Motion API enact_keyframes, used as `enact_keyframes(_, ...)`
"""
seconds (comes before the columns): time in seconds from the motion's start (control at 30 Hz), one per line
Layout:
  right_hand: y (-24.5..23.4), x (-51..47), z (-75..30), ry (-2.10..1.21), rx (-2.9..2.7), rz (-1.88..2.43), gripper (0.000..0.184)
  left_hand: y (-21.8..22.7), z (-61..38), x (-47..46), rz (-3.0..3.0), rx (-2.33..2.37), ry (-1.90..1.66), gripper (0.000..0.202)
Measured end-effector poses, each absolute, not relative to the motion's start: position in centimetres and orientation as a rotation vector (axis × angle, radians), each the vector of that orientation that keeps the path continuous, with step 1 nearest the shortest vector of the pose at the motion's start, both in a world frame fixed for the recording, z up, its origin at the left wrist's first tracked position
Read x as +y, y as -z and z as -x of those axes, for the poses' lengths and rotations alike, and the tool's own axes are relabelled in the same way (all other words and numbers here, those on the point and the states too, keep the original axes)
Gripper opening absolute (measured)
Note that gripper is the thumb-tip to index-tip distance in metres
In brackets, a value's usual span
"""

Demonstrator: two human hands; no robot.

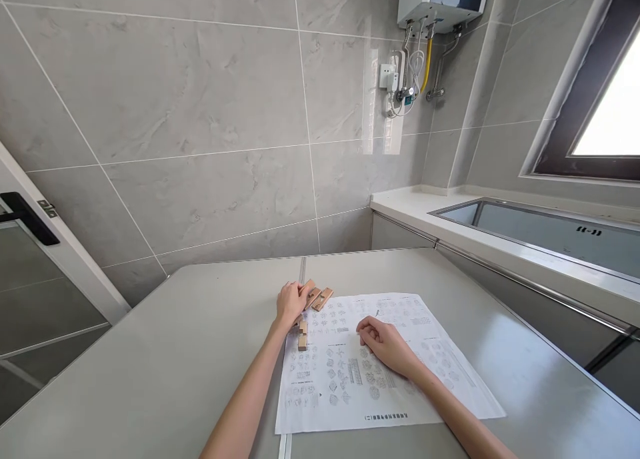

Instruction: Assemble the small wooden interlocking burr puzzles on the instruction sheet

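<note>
My left hand (291, 304) is at the upper left corner of a printed sheet (340, 372), its fingers closed on a small wooden piece (308, 286). Right beside it, other flat wooden pieces with cut-outs (323, 299) lie against the sheet's top edge. Below the wrist, a short wooden block (303, 342) rests on the sheet's left margin, partly covered further up by the hand. My right hand (384, 342) lies on the middle of the sheet, fingers loosely curled, with nothing visible in them. The sheet carries rows of small line drawings.
The sheet lies on a grey table (150, 366) with a seam (285, 446) running through it. To the right stand a counter (400, 199) and a sink (540, 232). A water heater (443, 2) hangs on the tiled wall; a door (50, 246) is at the left.
</note>
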State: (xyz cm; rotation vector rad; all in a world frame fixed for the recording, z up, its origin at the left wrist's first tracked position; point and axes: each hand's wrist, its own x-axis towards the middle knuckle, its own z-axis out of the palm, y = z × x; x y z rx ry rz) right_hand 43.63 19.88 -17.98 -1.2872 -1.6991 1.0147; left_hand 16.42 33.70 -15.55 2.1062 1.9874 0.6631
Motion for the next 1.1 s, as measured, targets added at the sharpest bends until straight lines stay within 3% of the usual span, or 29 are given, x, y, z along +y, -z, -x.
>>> enact_keyframes(0.47, 18.1, 20.1, -43.4, -0.977, -1.685, 1.266, 0.017, 15.6, -22.6, 32.1, -2.186, 1.792, -0.593, 0.019)
enact_keyframes(0.73, 19.9, 21.1, -43.6, -0.700, -1.549, 1.361, 0.015, 16.3, -26.2, 28.2, -2.206, 1.554, -0.662, 0.016)
enact_keyframes(1.1, 20.3, 21.5, -44.7, -0.606, -1.623, 1.425, 0.018, 16.2, -23.9, 23.6, -1.794, 1.287, -0.832, 0.054)
